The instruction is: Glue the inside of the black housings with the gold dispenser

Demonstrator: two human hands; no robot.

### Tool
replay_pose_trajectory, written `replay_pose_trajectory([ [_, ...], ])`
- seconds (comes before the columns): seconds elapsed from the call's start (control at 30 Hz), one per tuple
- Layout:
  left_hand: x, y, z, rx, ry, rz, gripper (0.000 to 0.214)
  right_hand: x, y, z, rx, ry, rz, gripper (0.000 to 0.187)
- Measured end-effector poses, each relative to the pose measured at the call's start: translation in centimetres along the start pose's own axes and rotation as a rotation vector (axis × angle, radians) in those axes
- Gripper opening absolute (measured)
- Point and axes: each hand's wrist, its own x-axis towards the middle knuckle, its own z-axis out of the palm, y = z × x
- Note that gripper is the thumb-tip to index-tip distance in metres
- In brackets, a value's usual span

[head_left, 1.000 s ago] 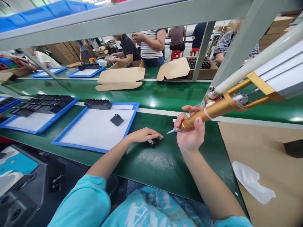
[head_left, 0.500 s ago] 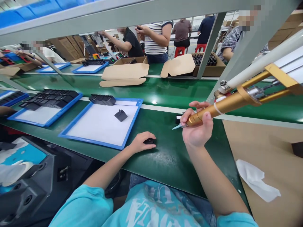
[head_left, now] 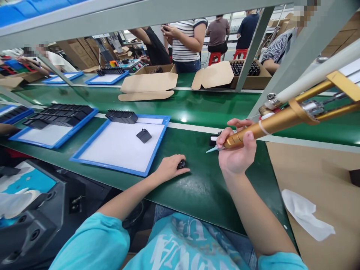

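Note:
My left hand (head_left: pixel 168 168) is closed around a small black part (head_left: pixel 181 164) at the green work surface, with thumb and fingers on its sides. In my right hand (head_left: pixel 236 159) is a gold dispensing gun (head_left: pixel 271 123), gripped near its front end. Its pale blue tapered nozzle (head_left: pixel 212 149) points left, above and to the right of the black part, apart from it. Behind the nozzle lies a black and white object (head_left: pixel 214 139), partly hidden by my right fingers. On the blue-rimmed tray (head_left: pixel 109 168) to the left are a single black block (head_left: pixel 144 135) and a row of black blocks (head_left: pixel 122 116).
Another blue tray (head_left: pixel 57 144) holds several black blocks farther left. Brown cardboard (head_left: pixel 323 168) with crumpled white paper (head_left: pixel 305 213) covers the right side. A grey frame beam (head_left: pixel 135 20) crosses overhead. Several people stand or sit beyond the green belt (head_left: pixel 197 108).
My left hand has shifted slightly right and turned, and the black part is tilted more upright in it. The dispensing gun moved a little right in the view.

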Motion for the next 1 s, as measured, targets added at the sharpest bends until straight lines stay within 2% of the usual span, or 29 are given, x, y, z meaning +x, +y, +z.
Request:
replay_pose_trajectory([
  [0.03, 0.1, 0.6, -0.1, 0.003, -0.032, -0.066, 0.047, 0.0, 0.0, 0.0, -0.003, 0.000, 0.001, 0.020],
  [0.1, 0.5, 1.4, -0.4, -0.026, -0.095, -0.082, 0.047, 0.0, 0.0, 0.0, -0.006, 0.002, 0.000, 0.020],
  [0.17, 0.7, 1.5, -1.0, -0.082, -0.111, 0.035, 0.044, 0.0, 0.0, 0.0, -0.003, 0.003, -0.001, 0.020],
  [0.27, 1.0, 0.8, -1.5, -0.143, -0.057, 0.233, 0.036, 0.0, -0.1, -0.1, 0.008, 0.003, -0.003, 0.019],
  [0.47, 1.3, -0.6, -1.3, -0.154, 0.013, 0.332, 0.028, 0.0, 0.0, 0.0, 0.020, -0.004, -0.007, 0.018],
  [0.53, 1.3, -0.6, -1.4, -0.188, -0.016, 0.331, 0.027, 0.0, 0.0, 0.0, 0.018, 0.001, -0.009, 0.018],
  [0.67, 1.2, -0.4, -1.7, -0.299, -0.100, 0.246, 0.021, 0.0, -0.1, 0.0, 0.014, 0.006, -0.012, 0.019],
  [0.8, 0.9, 0.3, -1.8, -0.376, -0.095, 0.164, 0.020, 0.0, -0.1, 0.0, 0.004, 0.008, -0.008, 0.020],
  [0.87, 0.8, 0.8, -1.7, -0.317, -0.096, 0.146, 0.023, 0.0, -0.2, 0.1, -0.006, 0.011, -0.006, 0.020],
  [1.0, 0.5, 1.6, -1.2, -0.015, -0.080, 0.168, 0.025, -0.1, -0.2, 0.2, -0.029, 0.016, -0.001, 0.020],
])
